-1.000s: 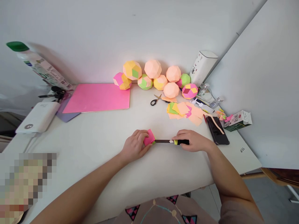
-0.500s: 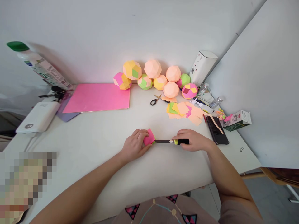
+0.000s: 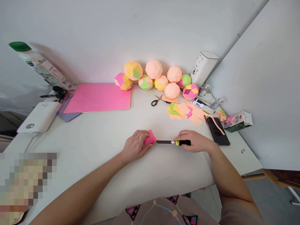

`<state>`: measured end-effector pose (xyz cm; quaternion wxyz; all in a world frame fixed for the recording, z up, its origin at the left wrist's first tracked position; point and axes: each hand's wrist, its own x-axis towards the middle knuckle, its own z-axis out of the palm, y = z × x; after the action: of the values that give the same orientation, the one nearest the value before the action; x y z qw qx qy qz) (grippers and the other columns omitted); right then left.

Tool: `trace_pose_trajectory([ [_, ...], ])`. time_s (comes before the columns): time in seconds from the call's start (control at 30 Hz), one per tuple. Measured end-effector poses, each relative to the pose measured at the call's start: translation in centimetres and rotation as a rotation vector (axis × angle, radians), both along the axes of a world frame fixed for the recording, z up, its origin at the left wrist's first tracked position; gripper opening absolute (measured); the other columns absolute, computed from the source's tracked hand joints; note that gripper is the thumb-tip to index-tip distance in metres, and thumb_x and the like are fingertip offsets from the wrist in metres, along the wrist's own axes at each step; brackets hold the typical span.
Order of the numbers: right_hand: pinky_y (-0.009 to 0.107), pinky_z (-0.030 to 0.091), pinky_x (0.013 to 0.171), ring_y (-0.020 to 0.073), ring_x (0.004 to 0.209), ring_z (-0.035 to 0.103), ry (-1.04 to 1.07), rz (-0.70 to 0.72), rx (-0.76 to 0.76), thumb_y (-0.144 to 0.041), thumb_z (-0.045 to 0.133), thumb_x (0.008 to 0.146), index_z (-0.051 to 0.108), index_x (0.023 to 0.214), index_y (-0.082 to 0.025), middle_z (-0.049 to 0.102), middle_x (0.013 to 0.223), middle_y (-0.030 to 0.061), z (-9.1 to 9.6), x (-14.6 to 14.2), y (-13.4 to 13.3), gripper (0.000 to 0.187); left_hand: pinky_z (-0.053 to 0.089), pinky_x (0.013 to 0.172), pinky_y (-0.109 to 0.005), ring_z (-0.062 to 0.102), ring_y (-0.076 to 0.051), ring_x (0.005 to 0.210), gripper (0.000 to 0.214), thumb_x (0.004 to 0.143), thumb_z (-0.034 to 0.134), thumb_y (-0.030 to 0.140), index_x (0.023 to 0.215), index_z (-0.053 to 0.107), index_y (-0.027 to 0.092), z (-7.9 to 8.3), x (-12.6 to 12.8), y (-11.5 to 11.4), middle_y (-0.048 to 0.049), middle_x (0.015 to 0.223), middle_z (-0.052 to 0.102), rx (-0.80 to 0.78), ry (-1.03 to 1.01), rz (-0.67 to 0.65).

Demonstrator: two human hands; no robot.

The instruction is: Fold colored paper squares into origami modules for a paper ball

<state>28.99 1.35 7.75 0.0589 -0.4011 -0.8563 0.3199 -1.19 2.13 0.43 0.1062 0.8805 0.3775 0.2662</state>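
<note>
My left hand [image 3: 136, 145] lies on the tabletop with its fingers closed over a small stack of sticky notes [image 3: 150, 137], pink on top with a green edge showing beneath. My right hand [image 3: 193, 140] grips a knife [image 3: 164, 142] by its black and yellow handle. Its long dark blade points left, lying low along the table. The tip reaches the right edge of the stack; whether it goes between the sheets cannot be made out. Beyond my right hand spreads a loose pile of sticky notes [image 3: 185, 111] in peach, yellow, green and pink.
Several faceted paper balls [image 3: 153, 69] line the wall. Black-handled scissors [image 3: 156, 100] lie before them. A pink board [image 3: 100, 97] and a white device [image 3: 38, 117] are on the left. At right are a phone [image 3: 217, 131], a milk carton [image 3: 239, 121] and a white cylinder [image 3: 203, 67].
</note>
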Motion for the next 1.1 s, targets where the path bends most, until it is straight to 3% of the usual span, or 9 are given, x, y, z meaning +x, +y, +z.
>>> trace_pose_trajectory([
  [0.73,0.028,0.048,0.077,0.0184,0.086,0.060,-0.023,0.017,0.019,-0.007,0.052,0.069,0.067,0.114,-0.025,0.065,0.095,0.0042,0.48,-0.39,-0.78,0.051,0.051,0.065,-0.032,0.059,-0.024,0.093,0.020,0.086,0.053,0.029,0.102,0.044,0.020,0.16,0.20,-0.07,-0.0100,0.103,0.063,0.024,-0.012,0.010],
  [1.1,0.028,0.048,0.076,0.0183,0.084,0.060,-0.060,0.011,0.011,-0.007,0.051,0.069,0.067,0.114,-0.026,0.065,0.093,0.0035,0.46,-0.36,-0.75,0.051,0.050,0.061,-0.031,0.059,-0.023,0.092,0.027,0.086,0.050,0.026,0.111,0.039,0.021,0.20,0.22,-0.24,-0.0098,0.102,0.063,0.019,-0.027,0.019],
])
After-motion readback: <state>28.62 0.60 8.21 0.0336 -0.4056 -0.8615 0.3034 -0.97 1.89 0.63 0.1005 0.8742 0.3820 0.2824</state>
